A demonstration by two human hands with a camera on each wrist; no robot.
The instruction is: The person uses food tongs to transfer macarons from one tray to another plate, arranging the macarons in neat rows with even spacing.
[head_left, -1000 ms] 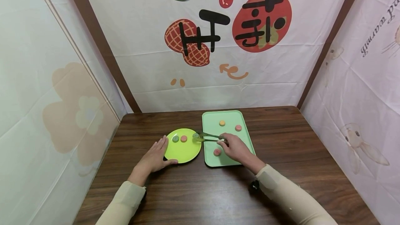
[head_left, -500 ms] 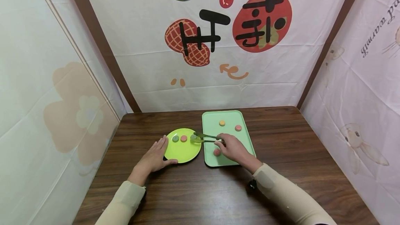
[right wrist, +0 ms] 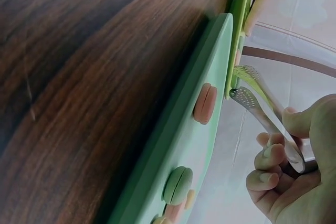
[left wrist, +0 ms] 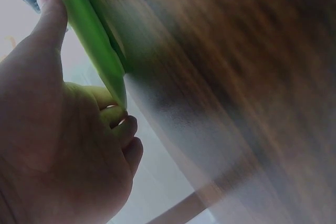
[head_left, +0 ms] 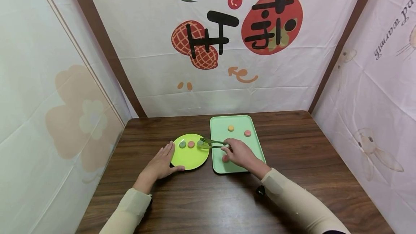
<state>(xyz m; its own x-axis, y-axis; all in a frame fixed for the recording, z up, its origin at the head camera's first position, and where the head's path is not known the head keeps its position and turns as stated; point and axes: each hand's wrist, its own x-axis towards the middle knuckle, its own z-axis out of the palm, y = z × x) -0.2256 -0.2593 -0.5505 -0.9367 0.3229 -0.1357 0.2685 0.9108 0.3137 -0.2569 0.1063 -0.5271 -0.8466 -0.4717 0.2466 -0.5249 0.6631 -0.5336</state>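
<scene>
My right hand (head_left: pixel 239 152) holds metal tongs (head_left: pixel 216 144) with perforated heads, reaching left across the tray. The tong heads are over the right part of the yellow-green plate (head_left: pixel 190 161). Between them in the head view lies a green macaron (head_left: pixel 199 143); whether they touch it I cannot tell. Left of it on the plate sit a pink macaron (head_left: pixel 191 144) and another green macaron (head_left: pixel 182 144). My left hand (head_left: pixel 160 162) rests against the plate's left rim, fingers extended along it and thumb at the near edge. In the left wrist view, the fingertips touch the plate's rim (left wrist: pixel 94 40).
A pale green tray (head_left: pixel 219 120) stands right of the plate. It bears a yellow macaron (head_left: pixel 230 128), pink macarons (head_left: pixel 247 133) and a green macaron (right wrist: pixel 178 185), hidden by the right hand in the head view. Fabric walls border the wooden table (head_left: pixel 208 198).
My right hand and the tongs have shifted slightly left, and the green macaron at their heads has moved farther onto the plate. The left hand has stayed at the rim.
</scene>
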